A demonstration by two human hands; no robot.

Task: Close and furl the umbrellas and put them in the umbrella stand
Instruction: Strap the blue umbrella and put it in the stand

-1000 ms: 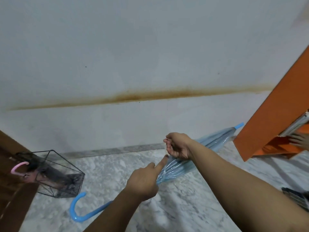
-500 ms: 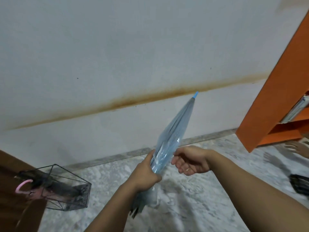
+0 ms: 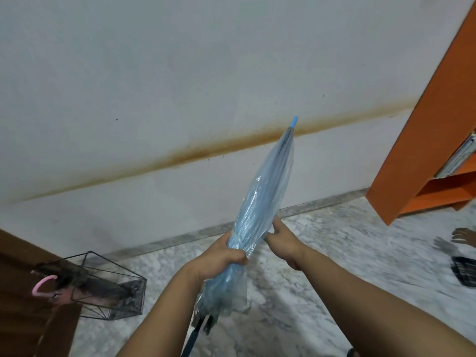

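Blue, see-through plastic bunches under the left hand (image 3: pixel 223 257), whose fingers are curled tight round the closed umbrella (image 3: pixel 260 202) low on its canopy. The right hand (image 3: pixel 280 239) is just beside it, a little higher up the bundle, touching the folds from the right; from where I stand its fingers are hidden behind the plastic, so I cannot tell whether they clasp the canopy or only press on it.

Between the two hands the umbrella runs as one long slanted line: its blue tip (image 3: pixel 294 122) points up and to the right toward the stained wall (image 3: pixel 154 73), and its dark shaft end (image 3: pixel 193 338) drops down between the forearms. The loose hem of the canopy flares out below the left fist, so the furling looks to me not quite finished.

Lower left, on the marble floor (image 3: pixel 322 292), is the wire umbrella stand (image 3: pixel 113 287), tipped at an angle, with a pink-handled umbrella (image 3: pixel 43 284) already lying in it. It is well apart from the hands and on the left hand's side, so I judge the blue umbrella must swing its long axis round to the left, tip leading down, to go in. An orange shelf unit (image 3: pixel 425 124) hangs at the right, and someone else's hand (image 3: pixel 463 234) shows at the far right edge.
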